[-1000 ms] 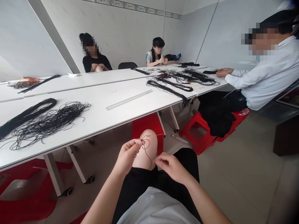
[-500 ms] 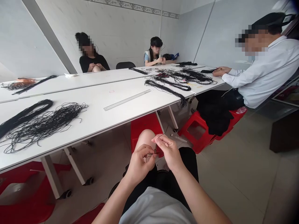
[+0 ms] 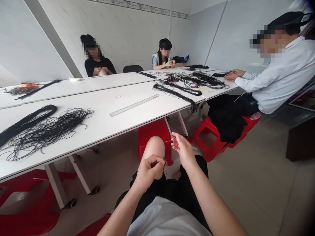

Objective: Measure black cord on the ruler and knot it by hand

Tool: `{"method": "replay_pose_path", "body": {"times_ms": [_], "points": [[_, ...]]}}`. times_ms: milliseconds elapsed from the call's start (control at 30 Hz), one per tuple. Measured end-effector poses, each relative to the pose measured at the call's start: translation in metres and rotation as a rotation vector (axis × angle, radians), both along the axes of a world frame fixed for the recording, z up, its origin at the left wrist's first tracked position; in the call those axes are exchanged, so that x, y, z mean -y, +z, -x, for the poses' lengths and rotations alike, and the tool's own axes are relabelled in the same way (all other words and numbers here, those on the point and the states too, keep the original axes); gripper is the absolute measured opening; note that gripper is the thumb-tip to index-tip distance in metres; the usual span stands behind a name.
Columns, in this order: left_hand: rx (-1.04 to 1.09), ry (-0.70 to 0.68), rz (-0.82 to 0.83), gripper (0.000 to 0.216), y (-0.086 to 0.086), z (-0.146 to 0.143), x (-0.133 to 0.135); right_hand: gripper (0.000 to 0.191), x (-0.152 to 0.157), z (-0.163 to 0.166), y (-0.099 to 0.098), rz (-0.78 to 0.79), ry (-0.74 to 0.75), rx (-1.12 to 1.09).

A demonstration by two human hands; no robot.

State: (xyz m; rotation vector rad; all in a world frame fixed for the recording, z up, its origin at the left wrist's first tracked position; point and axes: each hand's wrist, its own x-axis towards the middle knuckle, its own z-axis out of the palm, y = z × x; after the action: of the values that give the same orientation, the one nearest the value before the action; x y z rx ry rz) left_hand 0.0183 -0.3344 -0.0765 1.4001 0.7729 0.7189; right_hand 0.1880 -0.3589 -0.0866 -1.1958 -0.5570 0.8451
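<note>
A thin black cord [image 3: 164,161] runs between my two hands, low in the view above my lap and bare knee. My left hand [image 3: 149,170] is closed in a pinch on one part of the cord. Up and to the right of it, my right hand [image 3: 183,151] pinches the cord's other end between thumb and fingertips. On the white table [image 3: 103,121] to my left lies a loose tangle of black cords [image 3: 46,131] beside a thicker bundle of cords [image 3: 27,119].
A long clear ruler [image 3: 135,105] lies on the table. More black cords [image 3: 189,83] are spread at the far end. Red stools [image 3: 211,137] stand under and beside the table. A person in a white shirt [image 3: 283,78] sits at the right; two other people sit across.
My hands came together half a second ago and have now drawn apart: the right hand has risen up and right, and the left hand stays low with the cord.
</note>
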Motion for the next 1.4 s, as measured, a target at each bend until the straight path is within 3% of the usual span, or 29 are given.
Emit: {"method": "replay_pose_path", "body": {"times_ms": [133, 267, 500, 633, 800, 967, 1167, 1400], "points": [[0.075, 0.131, 0.114, 0.02, -0.003, -0.002, -0.004, 0.039, 0.021, 0.035, -0.007, 0.057, 0.225, 0.017], [0.162, 0.129, 0.149, 0.021, -0.005, 0.0, -0.006, 0.024, 0.036, 0.059, -0.011, -0.052, 0.429, 0.03], [0.141, 0.123, 0.187, 0.02, 0.0, 0.004, -0.004, 0.022, 0.043, 0.05, -0.014, -0.003, 0.454, 0.133], [0.136, 0.115, 0.169, 0.019, 0.005, 0.003, -0.001, 0.025, 0.047, 0.047, -0.007, 0.006, 0.49, -0.03], [0.14, -0.029, 0.107, 0.022, 0.018, 0.0, 0.005, 0.042, 0.035, 0.047, 0.005, -0.023, 0.408, -0.19], [0.146, -0.1, 0.146, 0.022, 0.03, 0.0, 0.008, 0.036, 0.024, 0.046, 0.009, 0.008, 0.43, -0.274], [0.143, -0.018, 0.143, 0.022, 0.027, 0.003, 0.007, 0.022, 0.018, 0.047, 0.004, -0.011, 0.418, -0.395], [0.166, 0.09, 0.189, 0.021, 0.015, 0.004, 0.005, 0.025, 0.014, 0.054, 0.0, -0.004, 0.339, -0.468]]}}
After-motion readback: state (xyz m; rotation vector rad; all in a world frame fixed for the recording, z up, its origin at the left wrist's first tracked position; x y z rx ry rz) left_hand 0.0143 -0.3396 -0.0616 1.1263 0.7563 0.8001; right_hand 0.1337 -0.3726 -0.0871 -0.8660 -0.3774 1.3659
